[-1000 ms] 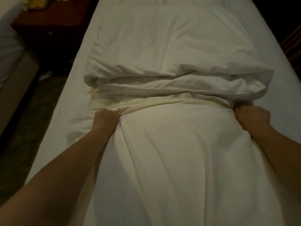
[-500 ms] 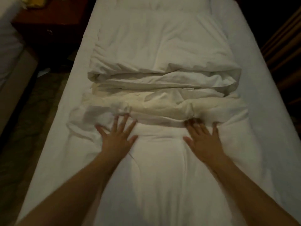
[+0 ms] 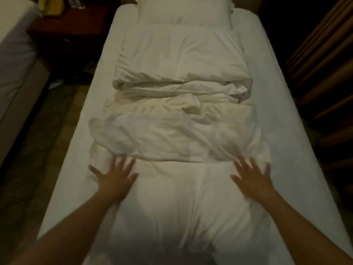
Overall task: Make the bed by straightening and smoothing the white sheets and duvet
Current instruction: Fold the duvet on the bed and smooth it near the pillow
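- Left hand (image 3: 114, 178): fingers spread wide and straight, palm down on the near part of the duvet (image 3: 179, 131), just short of its bunched fold. It grips nothing.
- Right hand (image 3: 252, 178): likewise spread flat on the duvet, near the fold's right end, well apart from the left hand. Both are motion-blurred, so I cannot tell how firmly they press.
- The duvet lies lengthwise down the middle of the bed, heaped in crumpled folds midway, smoother at the far end.
- White sheet (image 3: 277, 92) shows bare along both sides of the duvet.
- Pillow (image 3: 183, 12) sits at the far end, its near edge touching the duvet.
- Dark wooden nightstand (image 3: 66, 35) at far left; another bed (image 3: 15, 54) at left edge; curtains (image 3: 321, 54) at right.
- I see no readable writing, label or brand anywhere.
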